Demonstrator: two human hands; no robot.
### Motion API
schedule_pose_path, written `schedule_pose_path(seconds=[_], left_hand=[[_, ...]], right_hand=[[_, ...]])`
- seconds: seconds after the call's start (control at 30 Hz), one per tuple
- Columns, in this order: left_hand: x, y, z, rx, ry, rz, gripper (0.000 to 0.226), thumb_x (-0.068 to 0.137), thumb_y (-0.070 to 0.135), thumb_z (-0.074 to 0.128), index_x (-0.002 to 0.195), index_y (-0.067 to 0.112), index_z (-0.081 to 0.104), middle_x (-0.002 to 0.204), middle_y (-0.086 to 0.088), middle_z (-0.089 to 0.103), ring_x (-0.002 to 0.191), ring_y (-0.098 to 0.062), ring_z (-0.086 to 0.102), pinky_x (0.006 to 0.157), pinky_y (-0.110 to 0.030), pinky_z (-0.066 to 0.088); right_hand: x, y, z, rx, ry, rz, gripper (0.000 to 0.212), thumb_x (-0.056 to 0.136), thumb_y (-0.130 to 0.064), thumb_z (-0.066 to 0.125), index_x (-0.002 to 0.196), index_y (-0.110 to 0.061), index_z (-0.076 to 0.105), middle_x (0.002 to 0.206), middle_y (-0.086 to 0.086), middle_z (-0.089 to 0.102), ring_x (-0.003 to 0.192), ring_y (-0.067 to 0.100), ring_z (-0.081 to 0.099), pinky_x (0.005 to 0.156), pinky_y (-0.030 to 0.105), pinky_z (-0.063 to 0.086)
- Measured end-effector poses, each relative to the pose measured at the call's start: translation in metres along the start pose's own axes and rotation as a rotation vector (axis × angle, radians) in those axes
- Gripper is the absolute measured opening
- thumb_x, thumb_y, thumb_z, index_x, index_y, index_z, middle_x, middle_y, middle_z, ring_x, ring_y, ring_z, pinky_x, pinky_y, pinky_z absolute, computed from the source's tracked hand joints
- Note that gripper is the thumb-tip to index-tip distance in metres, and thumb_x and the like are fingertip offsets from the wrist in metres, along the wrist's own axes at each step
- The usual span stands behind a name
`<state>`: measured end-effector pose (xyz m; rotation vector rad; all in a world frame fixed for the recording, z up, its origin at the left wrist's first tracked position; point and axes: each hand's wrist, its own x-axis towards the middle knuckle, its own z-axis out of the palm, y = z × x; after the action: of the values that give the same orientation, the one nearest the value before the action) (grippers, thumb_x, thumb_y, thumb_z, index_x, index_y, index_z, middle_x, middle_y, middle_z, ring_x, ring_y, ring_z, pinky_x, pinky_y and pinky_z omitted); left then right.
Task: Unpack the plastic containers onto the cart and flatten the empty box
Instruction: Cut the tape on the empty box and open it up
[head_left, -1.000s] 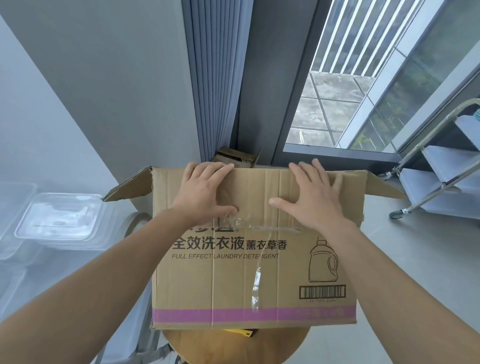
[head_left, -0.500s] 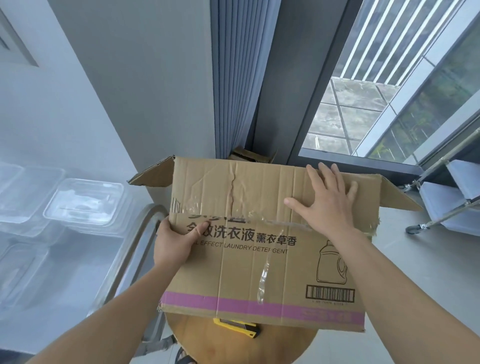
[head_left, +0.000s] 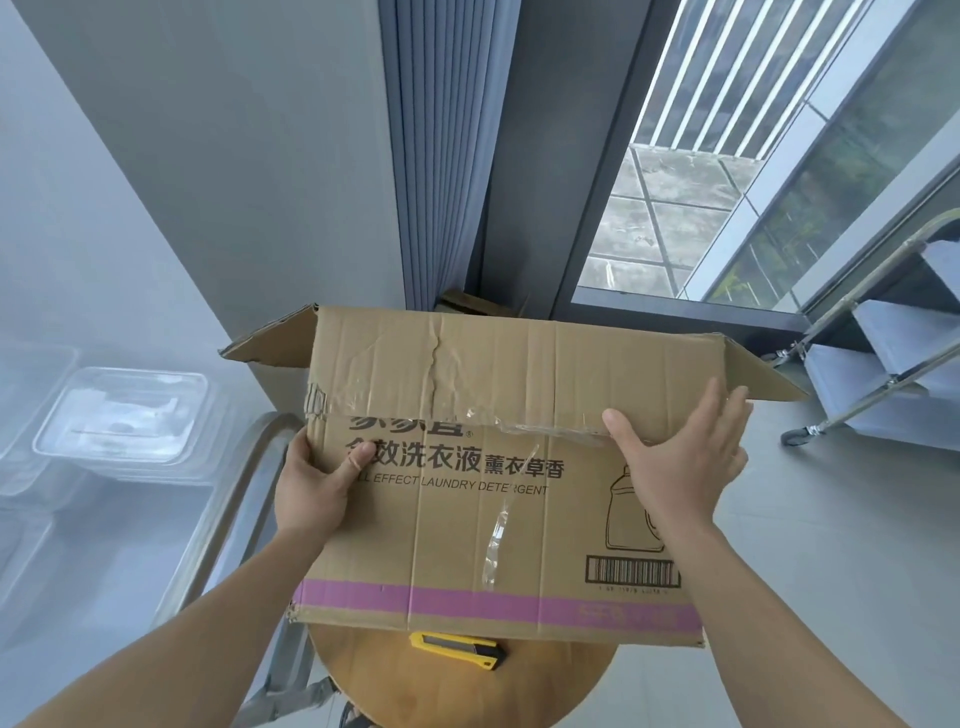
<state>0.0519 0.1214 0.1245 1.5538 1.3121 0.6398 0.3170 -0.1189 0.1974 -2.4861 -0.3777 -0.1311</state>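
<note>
A brown cardboard laundry-detergent box (head_left: 498, 499) with a pink stripe stands on a round wooden stool (head_left: 457, 691), its near top flap folded over and its side flaps sticking out. My left hand (head_left: 317, 483) grips the box's left edge, thumb pressed on the printed front. Over the front's right part hovers my right hand (head_left: 680, 457), fingers straight and spread, just off the cardboard. Clear plastic containers (head_left: 124, 415) sit on the cart (head_left: 244, 499) at the left.
A yellow utility knife (head_left: 457, 650) lies on the stool in front of the box. A second metal cart (head_left: 883, 374) stands at the right by the window. Behind the box hangs a grey curtain (head_left: 441, 156), with another bit of cardboard (head_left: 483, 304) at its foot.
My left hand slid from the top flap down to the box's left edge and gripped it. My right hand lifted off the flap and moved right. The box tilted slightly.
</note>
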Motion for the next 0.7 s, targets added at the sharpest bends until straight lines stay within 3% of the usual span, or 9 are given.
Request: schedule_pose_path(seconds=[0.1, 0.33, 0.4, 0.53, 0.63, 0.7], left_hand=[[-0.001, 0.003, 0.0, 0.002, -0.012, 0.012, 0.096, 0.053, 0.079, 0.07, 0.13, 0.025, 0.051, 0.117, 0.006, 0.065, 0.109, -0.02, 0.061, 0.091, -0.041, 0.05], [0.002, 0.001, -0.002, 0.01, -0.024, 0.015, 0.1, 0.054, 0.081, 0.071, 0.133, 0.025, 0.05, 0.123, 0.004, 0.066, 0.114, -0.022, 0.061, 0.096, -0.047, 0.051], [0.002, 0.002, -0.003, 0.013, -0.028, 0.018, 0.097, 0.055, 0.08, 0.071, 0.133, 0.025, 0.051, 0.122, 0.004, 0.066, 0.112, -0.021, 0.062, 0.096, -0.046, 0.051], [0.002, 0.004, -0.002, -0.002, -0.031, 0.029, 0.093, 0.055, 0.078, 0.071, 0.13, 0.026, 0.053, 0.119, 0.005, 0.067, 0.109, -0.02, 0.063, 0.093, -0.043, 0.052], [0.005, 0.003, -0.001, 0.007, -0.037, 0.028, 0.094, 0.054, 0.08, 0.07, 0.129, 0.027, 0.053, 0.119, 0.005, 0.067, 0.11, -0.02, 0.062, 0.094, -0.046, 0.052], [0.007, 0.002, -0.001, -0.008, -0.044, 0.026, 0.09, 0.054, 0.079, 0.072, 0.126, 0.028, 0.054, 0.118, 0.006, 0.067, 0.109, -0.02, 0.063, 0.094, -0.047, 0.052]], right_hand=[[-0.005, 0.006, 0.003, 0.053, -0.014, 0.0, 0.112, 0.074, -0.069, 0.069, 0.157, -0.015, 0.017, 0.167, 0.007, -0.001, 0.154, 0.021, -0.006, 0.12, 0.057, 0.014], [-0.011, 0.015, 0.004, 0.029, -0.023, -0.074, 0.102, 0.077, -0.077, 0.054, 0.155, -0.018, 0.026, 0.167, 0.003, -0.003, 0.153, 0.02, -0.009, 0.12, 0.054, 0.015], [-0.013, 0.018, 0.005, 0.118, 0.032, -0.073, 0.097, 0.08, -0.07, 0.063, 0.154, -0.02, 0.026, 0.167, 0.002, -0.008, 0.153, 0.022, -0.007, 0.12, 0.053, 0.017], [-0.021, 0.03, 0.005, 0.412, 0.07, 0.112, 0.108, 0.079, -0.053, 0.077, 0.158, -0.023, 0.011, 0.167, -0.002, -0.006, 0.153, 0.018, 0.003, 0.119, 0.046, 0.023], [-0.026, 0.043, 0.007, 0.446, -0.024, 0.195, 0.113, 0.08, -0.054, 0.076, 0.159, -0.029, 0.0, 0.167, -0.002, 0.009, 0.152, 0.016, 0.017, 0.121, 0.044, 0.024], [-0.03, 0.051, 0.01, 0.427, -0.067, 0.304, 0.113, 0.077, -0.057, 0.077, 0.157, -0.03, 0.002, 0.164, 0.002, 0.022, 0.147, 0.022, 0.032, 0.115, 0.048, 0.033]])
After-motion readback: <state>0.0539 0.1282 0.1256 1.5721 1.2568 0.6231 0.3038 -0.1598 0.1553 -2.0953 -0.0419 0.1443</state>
